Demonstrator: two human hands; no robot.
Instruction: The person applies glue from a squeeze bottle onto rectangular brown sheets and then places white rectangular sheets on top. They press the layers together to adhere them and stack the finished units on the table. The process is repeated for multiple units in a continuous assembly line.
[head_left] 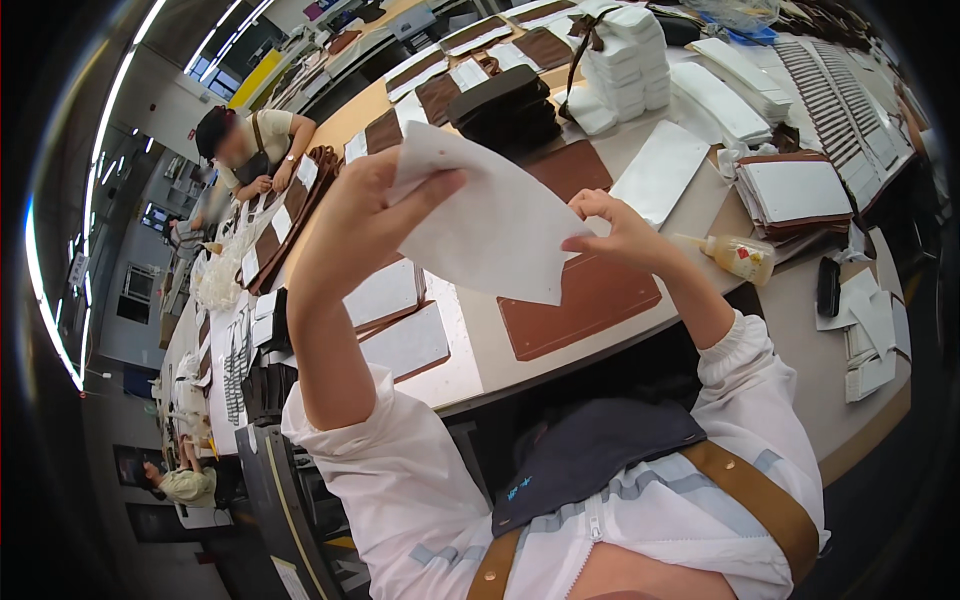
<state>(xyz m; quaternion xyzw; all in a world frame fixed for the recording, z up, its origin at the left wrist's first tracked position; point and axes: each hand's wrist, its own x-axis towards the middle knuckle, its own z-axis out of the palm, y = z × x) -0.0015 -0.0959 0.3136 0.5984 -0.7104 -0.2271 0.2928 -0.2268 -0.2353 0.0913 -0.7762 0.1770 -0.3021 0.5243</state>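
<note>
A thin white sheet hangs in the air over the table, bowed between my two hands. My left hand pinches its left edge, thumb on the near face and the other fingers behind. At the sheet's right edge, my right hand has thumb and index finger closed on it. Beneath lies a brown leather panel, partly covered by the sheet. Another brown panel lies farther back. White-topped brown panels rest on the table under my left forearm.
A squeeze bottle with yellowish contents lies right of my right wrist. Beyond it is a stack of white-faced brown pieces. Dark stacked pieces and tall white bundles stand at the back. A co-worker leans over the table at left.
</note>
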